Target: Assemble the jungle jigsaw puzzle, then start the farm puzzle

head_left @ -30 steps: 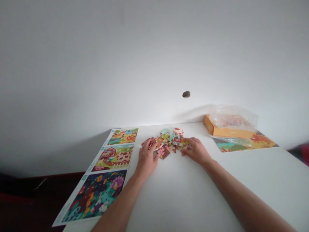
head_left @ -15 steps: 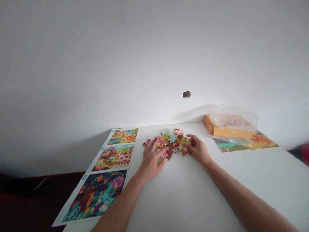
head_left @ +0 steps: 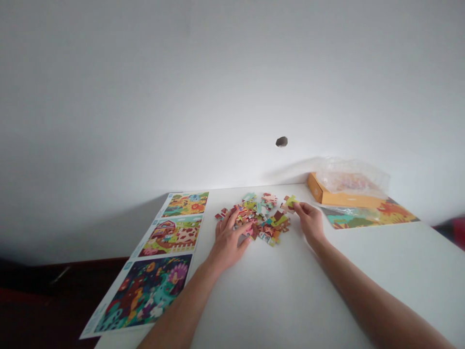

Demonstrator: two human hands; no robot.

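Head view: a green-and-pink jigsaw piece point(head_left: 290, 202) was pinched by the right hand point(head_left: 311, 223), beside the multicoloured pile point(head_left: 271, 226); left hand point(head_left: 228, 242) spread.

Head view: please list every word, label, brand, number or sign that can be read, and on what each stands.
None can be read.
Picture sheet at the left: lettering along its margin, too blurred; small blue tags, too small.
Orange box: a pale mark on its front, too small.
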